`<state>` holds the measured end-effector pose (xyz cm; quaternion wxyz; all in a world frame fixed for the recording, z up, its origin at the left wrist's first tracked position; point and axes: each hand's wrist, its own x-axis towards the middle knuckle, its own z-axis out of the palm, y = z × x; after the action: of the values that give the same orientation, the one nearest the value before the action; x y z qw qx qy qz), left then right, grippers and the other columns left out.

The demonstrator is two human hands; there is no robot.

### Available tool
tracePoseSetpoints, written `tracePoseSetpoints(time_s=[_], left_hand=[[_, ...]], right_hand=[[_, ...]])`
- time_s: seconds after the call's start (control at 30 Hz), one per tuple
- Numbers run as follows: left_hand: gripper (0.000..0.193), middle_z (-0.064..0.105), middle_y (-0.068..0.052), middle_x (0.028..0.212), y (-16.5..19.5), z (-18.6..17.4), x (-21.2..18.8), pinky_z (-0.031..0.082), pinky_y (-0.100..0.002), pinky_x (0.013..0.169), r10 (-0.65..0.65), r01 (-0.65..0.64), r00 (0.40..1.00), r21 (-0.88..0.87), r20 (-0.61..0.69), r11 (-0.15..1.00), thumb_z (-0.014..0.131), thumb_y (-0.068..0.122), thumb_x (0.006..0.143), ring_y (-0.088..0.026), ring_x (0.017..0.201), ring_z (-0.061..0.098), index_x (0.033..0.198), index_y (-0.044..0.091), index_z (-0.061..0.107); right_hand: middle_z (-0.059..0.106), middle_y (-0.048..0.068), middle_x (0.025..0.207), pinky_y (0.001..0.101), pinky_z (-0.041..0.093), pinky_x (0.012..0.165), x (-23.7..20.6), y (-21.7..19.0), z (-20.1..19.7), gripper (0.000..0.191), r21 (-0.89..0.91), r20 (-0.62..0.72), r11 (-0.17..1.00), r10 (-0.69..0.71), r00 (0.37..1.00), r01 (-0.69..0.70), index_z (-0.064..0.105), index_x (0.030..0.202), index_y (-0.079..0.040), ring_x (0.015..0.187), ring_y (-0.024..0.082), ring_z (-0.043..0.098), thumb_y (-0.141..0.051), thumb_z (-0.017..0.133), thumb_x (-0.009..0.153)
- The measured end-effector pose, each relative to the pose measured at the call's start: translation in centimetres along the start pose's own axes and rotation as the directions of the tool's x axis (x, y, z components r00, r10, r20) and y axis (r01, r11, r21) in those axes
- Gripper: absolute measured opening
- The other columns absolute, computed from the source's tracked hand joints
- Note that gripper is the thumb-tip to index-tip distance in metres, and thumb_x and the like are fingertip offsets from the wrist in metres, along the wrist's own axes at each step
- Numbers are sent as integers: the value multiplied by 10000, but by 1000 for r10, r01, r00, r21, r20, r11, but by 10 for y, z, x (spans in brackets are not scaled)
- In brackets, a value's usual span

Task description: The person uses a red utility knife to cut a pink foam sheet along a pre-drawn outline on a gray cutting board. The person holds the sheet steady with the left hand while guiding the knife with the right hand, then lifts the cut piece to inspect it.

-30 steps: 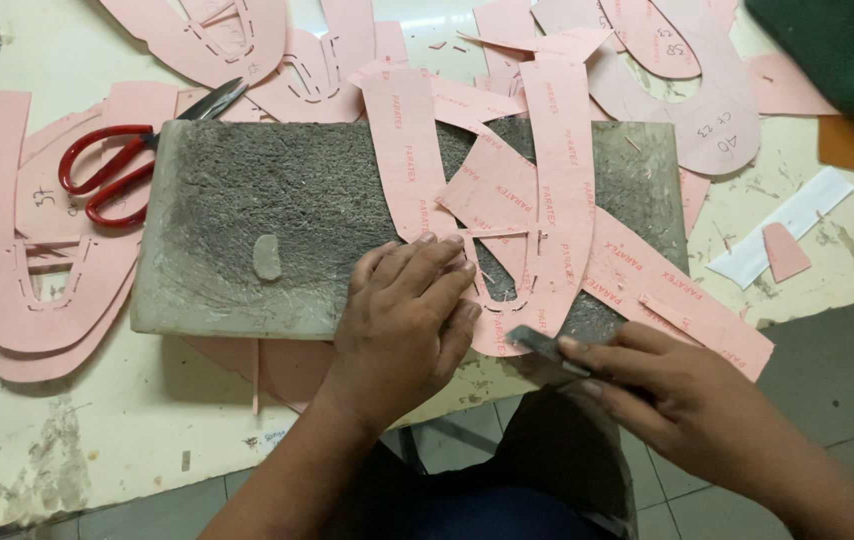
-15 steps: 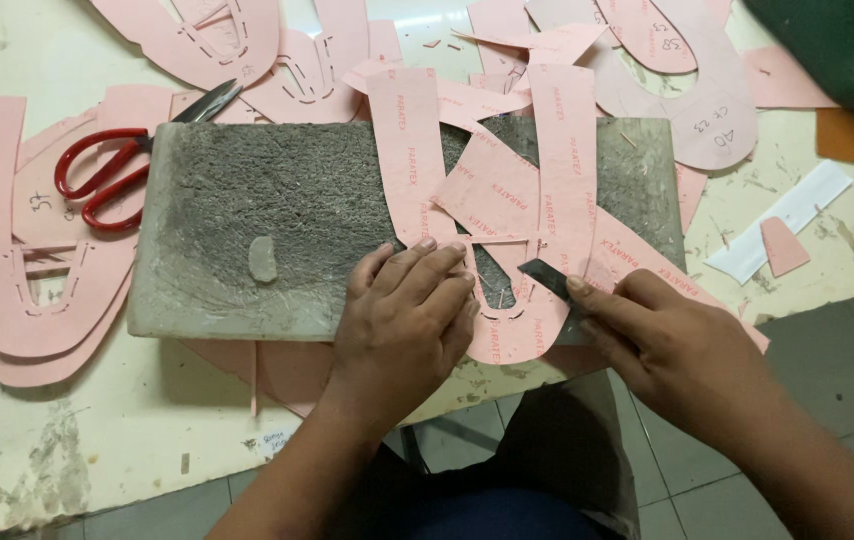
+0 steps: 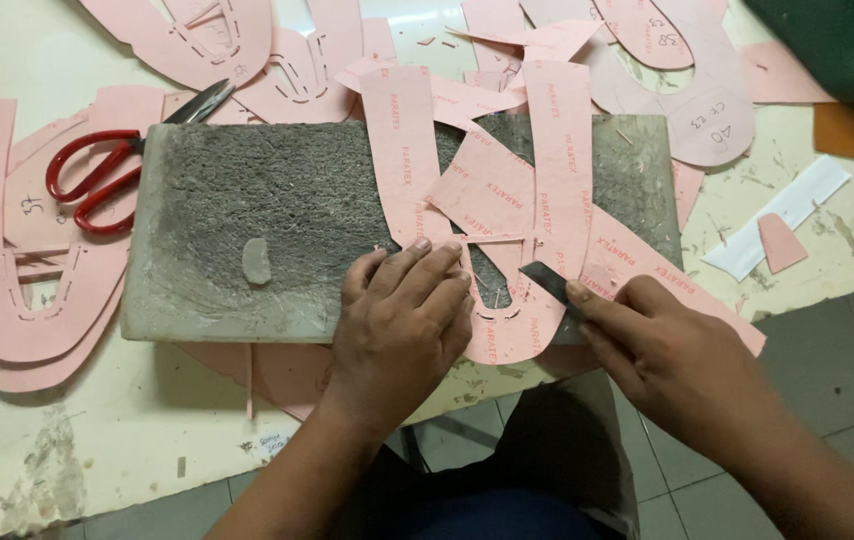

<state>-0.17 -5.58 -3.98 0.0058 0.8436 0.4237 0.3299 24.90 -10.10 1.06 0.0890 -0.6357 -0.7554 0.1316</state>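
Head camera, the only view I have, looks straight down on a worn grey cutting slab [image 3: 277, 215] lying on a scarred cream table [image 3: 67, 450]. My left hand [image 3: 402, 310] lies palm-down, fingers together and pressed flat on the lower end of a pink U-shaped pattern piece [image 3: 547, 200] that drapes across the slab's right half. My right hand [image 3: 662, 355] pinches a short dark blade [image 3: 545, 282] between thumb and forefinger, its tip set on the pink sheet just right of the left fingertips.

Compared with a second ago, the blade has climbed: it started low, off the near edge of the slab by the pattern's rounded bottom, and now sits higher, on the slab itself and against the inner edge of the right-hand strip. The left hand has barely shifted, holding the piece down the whole time. I read that as a cut being drawn away from my body along the pattern's inner outline, with part of the curve already traced and the long strip above untouched by the knife.

Around the slab: red-handled scissors [image 3: 97, 175] lie at its upper left corner, half on a stack of pink cut-outs [image 3: 7, 260]. More pink shoe-shaped pieces [image 3: 687, 70] crowd the far side, and a white strip [image 3: 777, 215] with a small pink scrap [image 3: 780, 242] lies to the right. A small pale chip [image 3: 257, 262] rests on the slab.
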Motion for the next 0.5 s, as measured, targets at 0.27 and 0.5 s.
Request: tracePoseSetpoints(time_s=[0.27,0.5], left_hand=[[195,695,-68,1313,0,1,0,348,-486,1131,-10,10,1000,-10,9,1000,671,242,960,-249,1267,611,1093,117,741],[212,690,-57,1322,-2,-1,-1,328,-490,1158,-14,15,1000,-27,18,1000,657,271,992,-237,1292,602,1131,128,729]], right_hand=[[611,35,896,390,536,566,-10,-5,2,512,-64,109,997,45,993,-38,655,1389,-324,633,227,641,-326,701,879],[657,-19,860,307,539,606,-32,12,9,538,153,322,956,192,927,-251,684,1410,-378,692,142,629,-377,764,878]])
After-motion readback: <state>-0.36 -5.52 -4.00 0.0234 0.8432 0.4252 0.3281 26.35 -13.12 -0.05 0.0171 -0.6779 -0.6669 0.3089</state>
